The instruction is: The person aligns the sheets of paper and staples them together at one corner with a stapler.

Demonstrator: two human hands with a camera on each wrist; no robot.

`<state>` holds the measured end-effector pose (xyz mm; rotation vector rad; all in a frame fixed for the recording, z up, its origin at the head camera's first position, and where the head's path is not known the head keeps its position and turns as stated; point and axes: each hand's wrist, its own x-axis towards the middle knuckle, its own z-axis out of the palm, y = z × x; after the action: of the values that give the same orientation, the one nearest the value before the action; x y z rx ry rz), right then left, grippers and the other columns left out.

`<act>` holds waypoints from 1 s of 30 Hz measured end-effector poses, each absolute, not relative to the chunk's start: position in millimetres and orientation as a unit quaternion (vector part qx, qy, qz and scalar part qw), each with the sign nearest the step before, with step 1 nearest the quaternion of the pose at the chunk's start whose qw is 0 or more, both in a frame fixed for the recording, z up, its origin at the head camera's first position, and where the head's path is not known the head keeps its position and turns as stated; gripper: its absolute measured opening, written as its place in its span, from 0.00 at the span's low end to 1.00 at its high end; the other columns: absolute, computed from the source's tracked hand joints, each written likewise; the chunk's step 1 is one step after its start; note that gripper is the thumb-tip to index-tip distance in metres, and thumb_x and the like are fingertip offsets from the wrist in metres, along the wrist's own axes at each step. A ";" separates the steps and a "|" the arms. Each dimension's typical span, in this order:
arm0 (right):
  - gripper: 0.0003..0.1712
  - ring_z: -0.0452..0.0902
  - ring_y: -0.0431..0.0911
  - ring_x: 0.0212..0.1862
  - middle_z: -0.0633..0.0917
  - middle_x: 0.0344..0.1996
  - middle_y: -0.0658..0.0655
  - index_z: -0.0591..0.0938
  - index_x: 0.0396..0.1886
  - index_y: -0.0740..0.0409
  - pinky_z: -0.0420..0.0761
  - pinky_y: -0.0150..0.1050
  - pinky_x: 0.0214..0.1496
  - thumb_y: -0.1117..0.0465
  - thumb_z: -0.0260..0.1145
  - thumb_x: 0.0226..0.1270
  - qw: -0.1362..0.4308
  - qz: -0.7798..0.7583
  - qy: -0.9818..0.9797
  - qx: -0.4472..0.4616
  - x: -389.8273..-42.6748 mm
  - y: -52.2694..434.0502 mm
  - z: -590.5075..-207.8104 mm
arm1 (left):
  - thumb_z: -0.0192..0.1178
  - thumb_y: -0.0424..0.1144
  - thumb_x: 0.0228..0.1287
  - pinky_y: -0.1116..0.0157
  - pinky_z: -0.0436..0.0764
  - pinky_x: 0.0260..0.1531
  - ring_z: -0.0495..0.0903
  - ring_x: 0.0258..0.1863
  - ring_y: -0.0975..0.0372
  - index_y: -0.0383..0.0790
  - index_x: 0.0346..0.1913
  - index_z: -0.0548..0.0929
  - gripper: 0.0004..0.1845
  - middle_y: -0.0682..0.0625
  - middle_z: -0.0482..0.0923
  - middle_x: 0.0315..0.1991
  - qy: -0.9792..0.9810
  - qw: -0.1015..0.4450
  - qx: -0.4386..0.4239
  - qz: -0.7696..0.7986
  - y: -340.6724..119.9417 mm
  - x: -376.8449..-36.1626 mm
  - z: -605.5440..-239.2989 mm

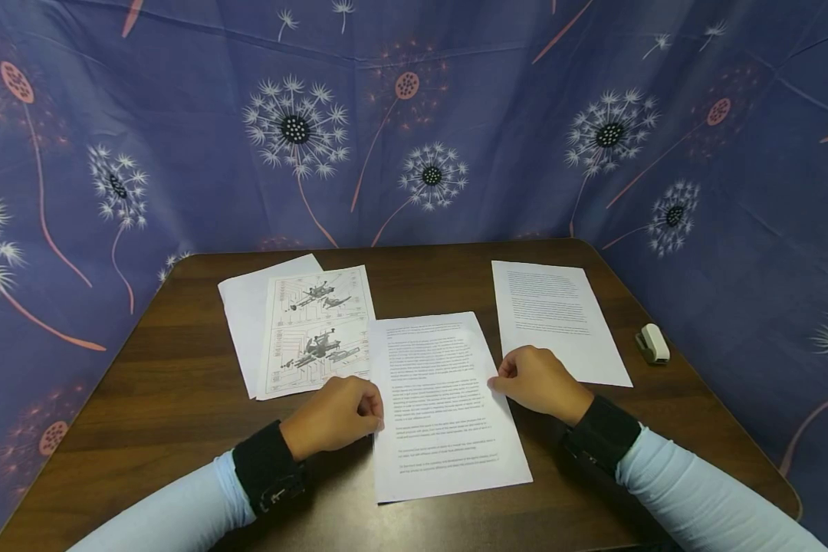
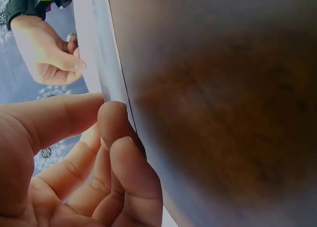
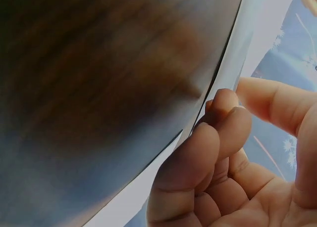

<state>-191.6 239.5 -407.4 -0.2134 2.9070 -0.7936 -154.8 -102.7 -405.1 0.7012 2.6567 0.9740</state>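
Note:
A white sheet of printed text lies near the front middle of the table, long sides running front to back. My left hand pinches its left edge between thumb and fingers. On the opposite side, my right hand pinches the right edge. In the left wrist view, the left hand has its thumb and fingertips at the paper's edge, and the right hand appears beyond. The right wrist view shows the right hand with curled fingers meeting the thumb at the edge.
Left of the sheet, a page of mechanical diagrams overlaps white paper. Another text page lies at the back right, with a small white-and-grey stapler-like object beside it. The brown wooden table is backed by a blue dandelion-print cloth.

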 end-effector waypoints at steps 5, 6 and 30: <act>0.11 0.72 0.45 0.21 0.77 0.17 0.51 0.84 0.24 0.53 0.68 0.37 0.22 0.56 0.75 0.63 0.059 -0.255 0.962 -0.077 -191.5 239.0 -406.0 | 0.71 0.35 0.62 0.69 0.67 0.20 0.71 0.17 0.68 0.47 0.29 0.82 0.08 0.60 0.78 0.18 0.907 0.120 0.234 0.329 -102.9 -155.4 -407.1; 0.11 0.72 0.45 0.21 0.77 0.17 0.51 0.84 0.24 0.53 0.68 0.37 0.22 0.56 0.75 0.63 0.058 -0.253 0.962 -0.078 -191.4 239.0 -405.7 | 0.71 0.35 0.62 0.69 0.67 0.20 0.71 0.18 0.68 0.47 0.29 0.82 0.08 0.60 0.78 0.18 0.908 0.120 0.233 0.327 -102.9 -155.4 -407.2; 0.12 0.73 0.45 0.24 0.78 0.22 0.53 0.81 0.33 0.56 0.71 0.39 0.26 0.57 0.77 0.61 0.063 -0.228 0.968 -0.082 -189.7 238.0 -407.7 | 0.72 0.34 0.61 0.68 0.71 0.24 0.72 0.20 0.68 0.46 0.28 0.81 0.10 0.59 0.77 0.19 0.909 0.111 0.249 0.316 -99.6 -152.5 -407.8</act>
<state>-189.7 238.0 -407.7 -0.2492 2.9260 -0.6879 -152.5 -99.6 -407.8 0.7311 2.6685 0.9293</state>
